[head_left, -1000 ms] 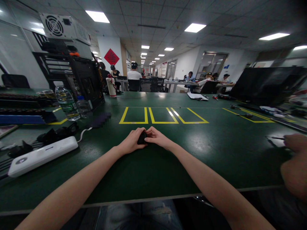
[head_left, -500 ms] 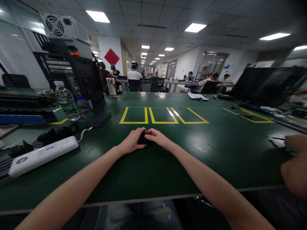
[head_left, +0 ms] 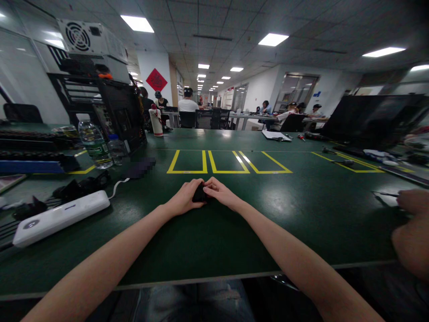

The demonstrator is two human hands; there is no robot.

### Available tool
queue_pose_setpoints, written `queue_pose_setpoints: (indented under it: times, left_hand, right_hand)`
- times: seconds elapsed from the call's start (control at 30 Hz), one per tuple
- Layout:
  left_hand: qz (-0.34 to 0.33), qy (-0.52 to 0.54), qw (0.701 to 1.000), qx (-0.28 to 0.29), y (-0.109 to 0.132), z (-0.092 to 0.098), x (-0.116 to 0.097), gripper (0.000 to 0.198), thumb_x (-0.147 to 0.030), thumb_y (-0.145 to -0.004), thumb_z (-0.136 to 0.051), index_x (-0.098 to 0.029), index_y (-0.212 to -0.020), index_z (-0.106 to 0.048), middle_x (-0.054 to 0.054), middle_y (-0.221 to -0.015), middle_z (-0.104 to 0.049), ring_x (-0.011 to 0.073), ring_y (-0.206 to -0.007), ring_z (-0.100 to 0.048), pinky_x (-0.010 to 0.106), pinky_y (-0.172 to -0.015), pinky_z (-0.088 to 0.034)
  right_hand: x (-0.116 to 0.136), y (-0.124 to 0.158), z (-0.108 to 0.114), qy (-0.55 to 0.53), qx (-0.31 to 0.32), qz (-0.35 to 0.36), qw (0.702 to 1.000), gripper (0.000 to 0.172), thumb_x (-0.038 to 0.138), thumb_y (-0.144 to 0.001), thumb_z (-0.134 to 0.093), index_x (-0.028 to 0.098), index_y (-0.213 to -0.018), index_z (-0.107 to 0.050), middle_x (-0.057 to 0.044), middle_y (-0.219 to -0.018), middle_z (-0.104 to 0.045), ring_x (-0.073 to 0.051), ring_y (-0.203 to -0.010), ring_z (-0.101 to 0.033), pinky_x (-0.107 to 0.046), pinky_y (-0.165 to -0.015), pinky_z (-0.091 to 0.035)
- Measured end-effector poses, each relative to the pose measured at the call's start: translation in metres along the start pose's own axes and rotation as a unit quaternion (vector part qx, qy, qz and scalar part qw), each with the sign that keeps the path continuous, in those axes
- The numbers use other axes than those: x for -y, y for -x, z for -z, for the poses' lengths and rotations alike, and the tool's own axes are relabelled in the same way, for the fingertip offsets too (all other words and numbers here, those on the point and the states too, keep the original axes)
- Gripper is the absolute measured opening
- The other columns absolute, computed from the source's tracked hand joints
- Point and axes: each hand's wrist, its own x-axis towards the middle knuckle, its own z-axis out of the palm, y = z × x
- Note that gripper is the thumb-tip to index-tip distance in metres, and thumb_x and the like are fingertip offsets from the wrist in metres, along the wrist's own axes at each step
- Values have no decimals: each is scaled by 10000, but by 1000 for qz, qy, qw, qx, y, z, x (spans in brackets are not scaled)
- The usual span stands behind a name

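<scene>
Between my hands, on the green tabletop (head_left: 161,259), is a small black object (head_left: 199,193); its kind is hard to make out because fingers cover much of it. My left hand (head_left: 185,197) wraps round its left side, thumb low and fingers over the top. From the right, my right hand (head_left: 219,193) presses thumb and fingertips together at the object's right edge. Whether those fingertips grip a smaller part is hidden. Just beyond both hands, yellow tape outlines (head_left: 228,171) mark the table.
At left lie a white power strip (head_left: 63,218) and black cables (head_left: 82,185); a water bottle (head_left: 94,142) stands by an open computer case (head_left: 122,109). On the right, another person's hand (head_left: 414,201) holds a thin tool near a dark monitor (head_left: 375,118). A clipboard (head_left: 276,135) lies farther back.
My right hand's fingers have shifted slightly at the black object's right edge. My left hand keeps its place around it.
</scene>
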Motion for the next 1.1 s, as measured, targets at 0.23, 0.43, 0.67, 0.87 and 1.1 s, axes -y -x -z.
queue_pose_setpoints:
  times: [0.23, 0.43, 0.67, 0.87, 1.1]
  left_hand:
    - [0, 2, 1000, 1, 0, 0, 1, 577, -285, -657, -632, -211, -1143, -330, 68, -1087, -462, 225, -968, -469, 389, -852, -374]
    - [-1, 3, 1000, -2, 0, 0, 0, 572, -283, -652, -636, -214, -1135, -338, 61, -1074, -468, 220, -951, -478, 390, -846, -375]
    - [-1, 4, 1000, 1, 0, 0, 1, 575, -283, -662, -629, -219, -1148, -328, 64, -1087, -460, 225, -964, -471, 400, -853, -374]
    - [0, 5, 1000, 2, 1, 1, -1, 570, -282, -660, -629, -216, -1144, -335, 67, -1085, -463, 229, -966, -470, 401, -848, -376]
    - [0, -1, 1000, -4, 0, -2, 2, 581, -287, -649, -638, -210, -1140, -337, 72, -1086, -464, 231, -971, -470, 395, -845, -375]
  right_hand:
    - [-5, -4, 1, 3, -19, -34, 999, 268, 352, -716, -555, 173, -897, -472, -30, -903, -528, -160, -877, -515, -362, -807, -410]
    - [3, 2, 3, -24, 20, 3, 1000, 267, 313, -682, -605, 192, -875, -465, -12, -908, -537, -158, -895, -515, -367, -834, -394]
    - [0, 1, 0, -9, 5, -4, 1000, 232, 384, -734, -525, 204, -864, -457, -6, -870, -536, -160, -858, -521, -362, -786, -421]
    - [-7, -3, 1, -11, -2, -1, 1000, 240, 378, -732, -529, 197, -873, -459, -3, -842, -533, -147, -824, -523, -343, -765, -434]
    - [-4, -5, 1, -18, -14, -31, 999, 267, 344, -699, -577, 169, -880, -489, -26, -884, -538, -150, -856, -520, -353, -805, -411]
